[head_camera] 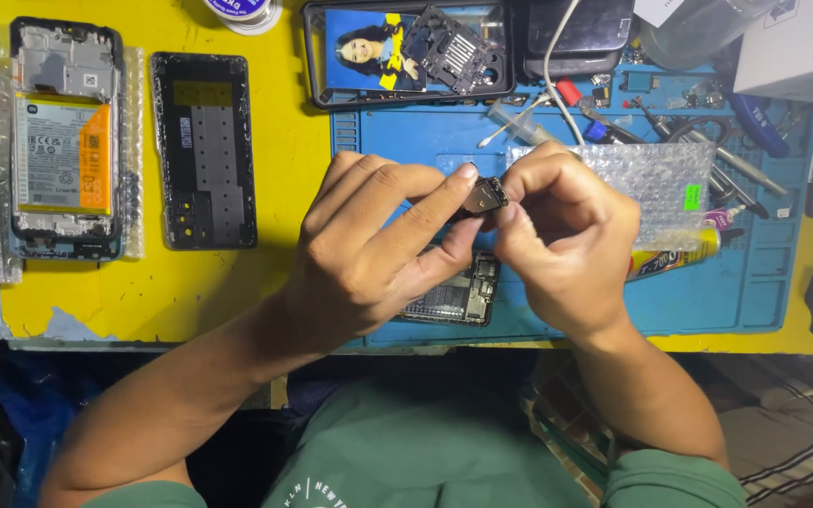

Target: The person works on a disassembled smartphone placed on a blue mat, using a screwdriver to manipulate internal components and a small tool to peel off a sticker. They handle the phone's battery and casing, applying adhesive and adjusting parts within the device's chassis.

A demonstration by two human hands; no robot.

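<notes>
At the far left, an opened phone with an exposed white and orange battery (pixel 65 150) is laid on the yellow tabletop (pixel 284 188), with a black rectangular back cover (pixel 204 150) beside it. Above the blue silicone work mat (pixel 708 292), a small black and silver metal part (pixel 484 197) is pinched between the fingertips of the left hand (pixel 378 249) and the right hand (pixel 562 240). A sheet of clear bubble wrap (pixel 656 183) is seen further right.

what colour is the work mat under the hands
Blue: the work mat lies on a yellow table, seen best, and only, in the head view.
</notes>
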